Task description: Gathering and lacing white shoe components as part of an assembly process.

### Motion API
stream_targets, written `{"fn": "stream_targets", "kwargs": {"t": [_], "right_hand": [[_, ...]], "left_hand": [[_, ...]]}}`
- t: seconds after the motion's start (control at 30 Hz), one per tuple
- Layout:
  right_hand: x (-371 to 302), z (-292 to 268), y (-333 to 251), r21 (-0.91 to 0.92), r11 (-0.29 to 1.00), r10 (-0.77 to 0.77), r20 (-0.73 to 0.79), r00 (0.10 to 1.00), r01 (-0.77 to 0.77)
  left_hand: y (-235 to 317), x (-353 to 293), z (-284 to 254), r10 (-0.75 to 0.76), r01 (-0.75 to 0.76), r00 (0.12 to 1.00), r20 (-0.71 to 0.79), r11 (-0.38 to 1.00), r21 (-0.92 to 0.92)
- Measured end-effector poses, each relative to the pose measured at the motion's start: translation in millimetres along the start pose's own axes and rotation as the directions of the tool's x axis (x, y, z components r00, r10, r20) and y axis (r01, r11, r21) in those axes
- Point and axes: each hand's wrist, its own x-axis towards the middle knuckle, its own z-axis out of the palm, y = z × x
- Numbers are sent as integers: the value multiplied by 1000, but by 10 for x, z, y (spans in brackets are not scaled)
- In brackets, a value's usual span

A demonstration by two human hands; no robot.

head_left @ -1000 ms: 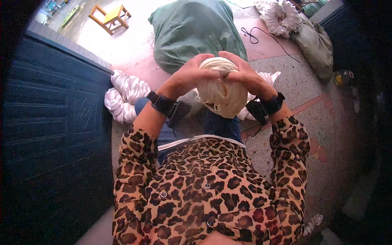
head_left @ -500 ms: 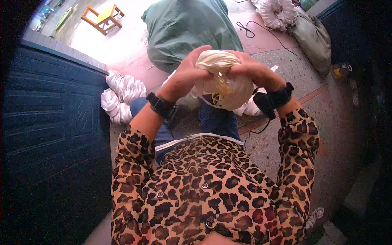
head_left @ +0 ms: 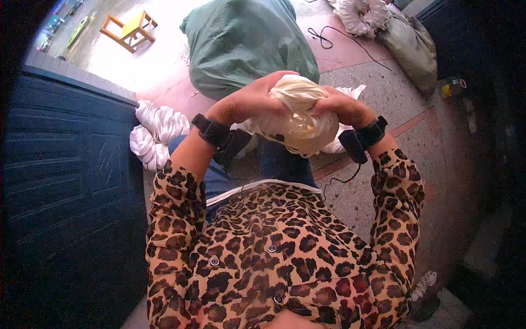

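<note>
A bundle of cream-white fabric strips (head_left: 297, 94) is held up in front of me, over my knees. My left hand (head_left: 253, 102) grips its left side, and my right hand (head_left: 341, 106) pinches its right side with the thumb toward me. Loose loops of the strip hang below both hands. Parts of the fingers are hidden behind the bundle. Each wrist wears a black strapped device, and a thin black cable trails from the right one. More white fabric (head_left: 350, 92) shows behind my right hand.
A large green sack (head_left: 246, 46) stands just beyond my hands. White fabric bundles (head_left: 159, 129) lie left beside the dark blue door (head_left: 71, 181). A yellow wooden chair (head_left: 131, 30) is far left. At far right are a whitish bundle (head_left: 364, 15), a grey-green sack (head_left: 411, 52) and a black cord (head_left: 356, 41).
Both hands, still on the fabric bundle, have shifted slightly right and down, and the bundle has turned a little. The background has slid left as my view moved.
</note>
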Motion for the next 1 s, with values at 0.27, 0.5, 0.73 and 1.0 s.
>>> {"fn": "stream_targets", "kwargs": {"t": [0.27, 0.5, 0.73, 1.0], "right_hand": [[-28, -19, 108, 71, 996, -61, 38, 997, 58], [-8, -22, 57, 100, 992, -71, 8, 997, 70], [-53, -33, 64, 84, 991, -107, -6, 994, 107], [-93, -202, 86, -246, 967, 96, 125, 988, -63]], "left_hand": [[73, 15, -22, -7, -2, 997, 79, 993, 121], [-25, 33, 18, 21, -18, 1000, -13, 978, 209], [-158, 103, 87, 106, -35, 980, -170, 927, 373], [-95, 76, 183, 3, -7, 1000, 18, 968, 252]]}}
